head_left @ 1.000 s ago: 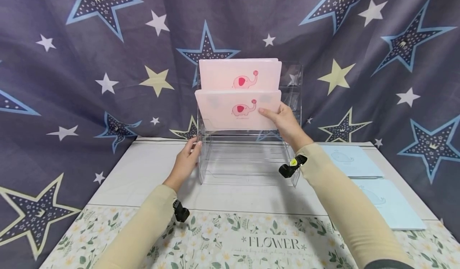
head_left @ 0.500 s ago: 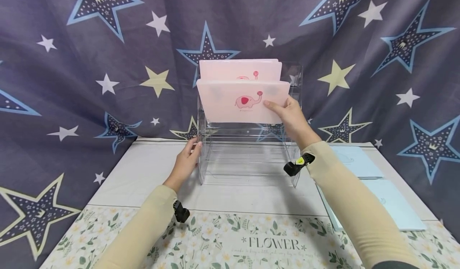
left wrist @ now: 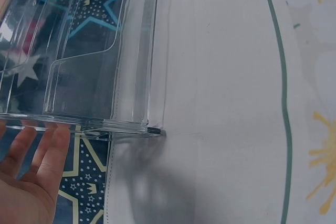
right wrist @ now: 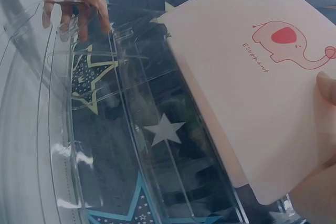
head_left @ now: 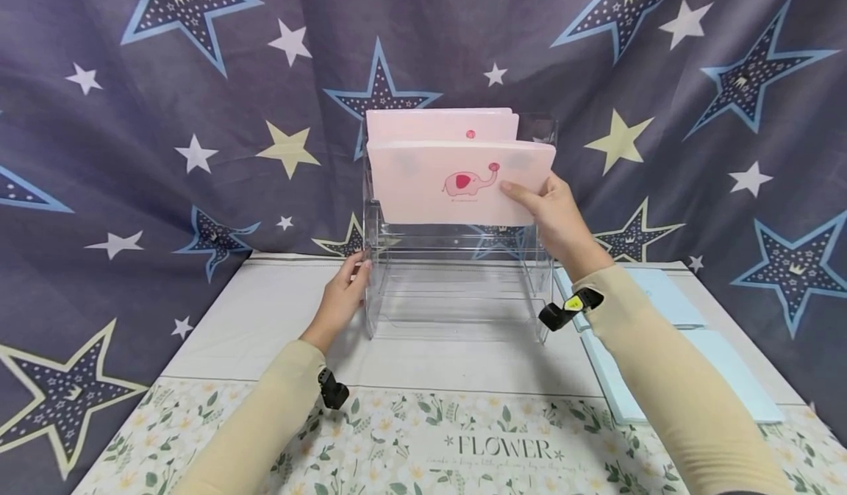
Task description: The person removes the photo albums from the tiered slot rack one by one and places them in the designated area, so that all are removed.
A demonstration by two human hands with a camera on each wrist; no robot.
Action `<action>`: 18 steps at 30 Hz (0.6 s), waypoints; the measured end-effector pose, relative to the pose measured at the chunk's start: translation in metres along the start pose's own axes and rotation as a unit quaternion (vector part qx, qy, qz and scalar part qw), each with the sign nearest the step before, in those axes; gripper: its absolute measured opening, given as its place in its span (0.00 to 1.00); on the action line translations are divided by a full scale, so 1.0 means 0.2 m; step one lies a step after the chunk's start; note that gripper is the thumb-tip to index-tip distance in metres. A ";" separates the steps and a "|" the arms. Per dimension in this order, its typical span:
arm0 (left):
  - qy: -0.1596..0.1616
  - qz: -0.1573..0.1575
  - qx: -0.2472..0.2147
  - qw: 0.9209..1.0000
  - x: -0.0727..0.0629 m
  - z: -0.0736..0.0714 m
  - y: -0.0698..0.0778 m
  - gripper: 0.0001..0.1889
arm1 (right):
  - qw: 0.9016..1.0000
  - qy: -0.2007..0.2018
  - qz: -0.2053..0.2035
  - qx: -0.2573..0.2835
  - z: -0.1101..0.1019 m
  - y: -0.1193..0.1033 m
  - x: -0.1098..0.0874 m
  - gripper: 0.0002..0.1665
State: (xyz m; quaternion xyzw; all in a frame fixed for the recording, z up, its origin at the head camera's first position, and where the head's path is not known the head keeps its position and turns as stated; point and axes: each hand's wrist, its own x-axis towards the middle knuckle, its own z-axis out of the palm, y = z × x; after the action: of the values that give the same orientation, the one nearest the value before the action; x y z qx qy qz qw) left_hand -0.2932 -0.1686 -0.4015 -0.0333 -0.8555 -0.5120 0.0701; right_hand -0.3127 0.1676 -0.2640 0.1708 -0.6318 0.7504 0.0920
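Note:
In the head view my right hand (head_left: 561, 212) pinches a pink notebook (head_left: 413, 190) by its right side, thumb on the cover. A red and pink elephant is printed on it, with the word "Elephant" below in the right wrist view. Behind its top edge, another pink notebook (head_left: 430, 123) stands in the upper part of a clear tiered acrylic rack (head_left: 374, 289). The held notebook overlaps the rack's upper tiers, its lower edge above the lower ones. My left hand (head_left: 340, 300) rests its fingertips against the rack's left side; the left wrist view shows the fingers (left wrist: 52, 156) extended.
Light blue notebooks (head_left: 741, 388) lie in two stacks on the table's right side, partly behind my right sleeve. A white cloth (head_left: 278, 296) and a flowered cloth (head_left: 390, 436) cover the table. A star-patterned curtain (head_left: 231, 112) hangs behind the rack.
My right hand has moved the pink notebook up and to the right, so it hides more of the one behind. My left hand has stayed at the rack's side.

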 end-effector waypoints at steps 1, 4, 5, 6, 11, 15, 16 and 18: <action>0.000 0.000 0.000 1.000 0.00 0.00 0.00 0.30 | 1.000 -0.002 -0.003 0.004 0.00 -0.01 -0.01 0.18; 0.000 0.002 -0.002 1.000 -0.01 0.00 0.00 0.30 | 1.000 -0.008 -0.012 0.005 -0.01 -0.03 -0.04 0.19; -0.001 0.003 -0.002 1.000 0.00 0.00 0.00 0.30 | 1.000 -0.010 -0.013 0.004 -0.02 -0.04 -0.05 0.20; -0.001 0.003 -0.003 1.000 -0.01 0.00 0.01 0.29 | 1.000 -0.011 -0.012 -0.002 -0.02 -0.05 -0.06 0.21; 0.000 0.005 -0.002 1.000 -0.01 0.00 0.01 0.30 | 0.999 -0.015 -0.001 -0.034 -0.06 -0.07 -0.10 0.24; 0.000 0.003 -0.002 1.000 -0.01 -0.01 0.01 0.30 | 0.999 -0.023 0.002 -0.045 -0.09 -0.07 -0.14 0.23; 0.001 0.002 -0.003 1.000 -0.01 -0.01 0.01 0.30 | 0.999 -0.024 0.003 -0.048 -0.10 -0.07 -0.15 0.23; 0.001 0.001 -0.005 1.000 -0.01 0.00 0.01 0.30 | 0.998 -0.024 0.005 -0.052 -0.12 -0.07 -0.18 0.23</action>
State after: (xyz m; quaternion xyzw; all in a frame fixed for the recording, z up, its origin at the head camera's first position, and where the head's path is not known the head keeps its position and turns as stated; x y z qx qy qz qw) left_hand -0.2917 -0.1687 -0.4004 -0.0341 -0.8528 -0.5163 0.0712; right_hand -0.2780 0.1964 -0.2670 0.1804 -0.6730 0.7126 0.0817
